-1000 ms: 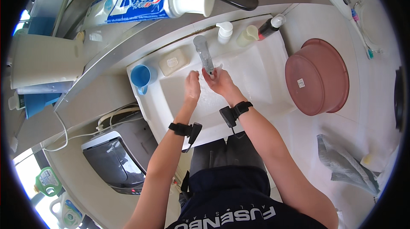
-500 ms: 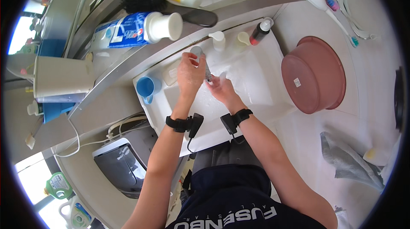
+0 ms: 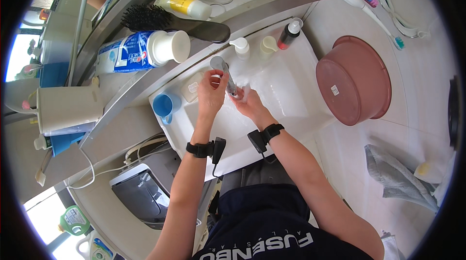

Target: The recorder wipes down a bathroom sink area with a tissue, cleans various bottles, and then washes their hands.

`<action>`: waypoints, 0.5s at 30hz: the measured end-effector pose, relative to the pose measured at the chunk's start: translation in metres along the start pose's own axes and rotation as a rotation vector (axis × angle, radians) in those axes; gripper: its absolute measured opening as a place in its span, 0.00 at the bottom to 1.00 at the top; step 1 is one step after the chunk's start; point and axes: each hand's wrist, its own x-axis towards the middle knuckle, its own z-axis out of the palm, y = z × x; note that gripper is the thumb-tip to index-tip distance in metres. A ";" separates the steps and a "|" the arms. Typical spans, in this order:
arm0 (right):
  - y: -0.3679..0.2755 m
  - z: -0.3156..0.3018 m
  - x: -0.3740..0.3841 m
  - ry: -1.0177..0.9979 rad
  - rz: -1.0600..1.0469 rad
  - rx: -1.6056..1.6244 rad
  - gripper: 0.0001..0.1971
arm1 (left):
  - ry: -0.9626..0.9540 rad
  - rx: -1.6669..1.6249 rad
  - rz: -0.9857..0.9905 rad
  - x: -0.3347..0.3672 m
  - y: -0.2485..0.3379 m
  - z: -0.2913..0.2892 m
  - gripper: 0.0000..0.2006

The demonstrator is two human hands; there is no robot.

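Head view: the grey faucet [image 3: 230, 84] reaches over the bowl from the middle of the white sink's [image 3: 286, 95] far edge. My left hand [image 3: 212, 96] has its fingers curled at the spout and my right hand [image 3: 250, 104] is cupped at its tip; whether either grips anything I cannot tell. Left along that edge lies a soap dish [image 3: 191, 91], with a blue cup [image 3: 165, 106] near the far left corner. A white pump bottle [image 3: 241, 48] and a black-and-red bottle [image 3: 288, 36] stand toward the far right corner

pink basin [image 3: 350, 80], gray cloth [image 3: 395, 171], dark hairbrush [image 3: 189, 27]
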 end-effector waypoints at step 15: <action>-0.041 0.026 -0.007 -0.013 -0.175 0.035 0.17 | 0.095 0.837 0.262 0.058 0.037 0.056 0.31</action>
